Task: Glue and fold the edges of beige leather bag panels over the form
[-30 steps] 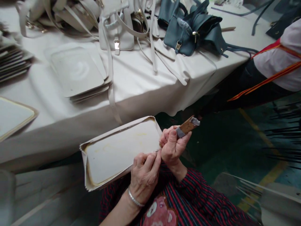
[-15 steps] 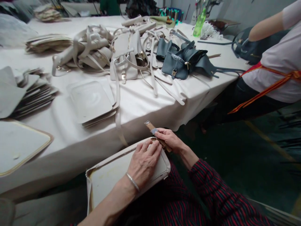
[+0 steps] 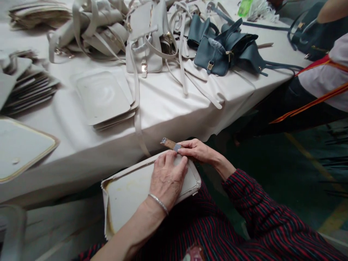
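Observation:
A pale bag piece [image 3: 126, 201] with a raised, folded rim rests on my lap, its far edge near the table. My left hand [image 3: 167, 177], with a bracelet at the wrist, lies across it and grips the upper rim near the right corner. In my right hand [image 3: 199, 150] is a brown stick-like tool [image 3: 168, 143] with a grey band round it. Thumb and fingers pinch it just past the rim, beside my left fingertips. The tool's frayed-looking tip points left; its other end is hidden behind my hand.
On the white-covered table [image 3: 165, 116] lie stacked pale panels [image 3: 102, 96], cream bags [image 3: 144, 47] and dark blue bags [image 3: 214, 54]. A cream strap [image 3: 138, 119] hangs over the edge. A person with a red-orange tie [image 3: 310, 105] stands at right.
The view has tipped downward. The tool has turned from a steep slant to a flatter one, tip leftward, and my right hand has come closer over the rim. My left hand keeps its hold.

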{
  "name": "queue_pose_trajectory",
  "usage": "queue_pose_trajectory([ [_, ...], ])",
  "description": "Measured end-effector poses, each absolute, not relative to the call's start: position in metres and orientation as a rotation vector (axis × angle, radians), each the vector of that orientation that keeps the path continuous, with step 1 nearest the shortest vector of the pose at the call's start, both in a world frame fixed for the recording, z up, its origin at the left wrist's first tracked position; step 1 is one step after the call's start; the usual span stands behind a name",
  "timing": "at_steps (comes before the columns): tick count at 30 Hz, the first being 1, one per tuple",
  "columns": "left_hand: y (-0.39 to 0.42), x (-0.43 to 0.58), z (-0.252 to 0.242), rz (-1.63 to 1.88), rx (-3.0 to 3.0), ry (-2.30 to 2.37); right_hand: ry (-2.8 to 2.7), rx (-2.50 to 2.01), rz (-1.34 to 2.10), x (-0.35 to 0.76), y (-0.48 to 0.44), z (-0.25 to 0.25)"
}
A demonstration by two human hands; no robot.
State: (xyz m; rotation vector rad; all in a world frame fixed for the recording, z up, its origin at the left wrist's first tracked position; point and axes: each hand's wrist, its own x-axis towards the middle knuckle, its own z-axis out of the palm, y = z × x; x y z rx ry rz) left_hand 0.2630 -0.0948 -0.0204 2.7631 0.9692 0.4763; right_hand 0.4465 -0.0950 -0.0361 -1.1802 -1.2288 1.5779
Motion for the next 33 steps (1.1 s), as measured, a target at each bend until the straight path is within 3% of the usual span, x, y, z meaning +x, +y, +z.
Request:
queue_pose_trajectory([
  [4, -0.096, 0.260, -0.022, 0.439, 2.827, 0.921, -1.305, -1.296, 1.267, 0.446, -0.100, -0.033],
  [14, -0.094, 0.260, -0.023, 0.527, 2.758, 0.960, -0.470, -0.886, 0.851, 0.416, -0.060, -0.019],
  [30, -0.093, 0.257, -0.021, 0.394, 2.820, 0.916, -0.656, -0.881, 1.030, 0.389, -0.055, -0.022],
  [33, -0.092, 0.256, -0.023, 0.402, 2.801, 0.918, -0.542, -0.833, 0.880, 0.395, -0.062, -0.018],
])
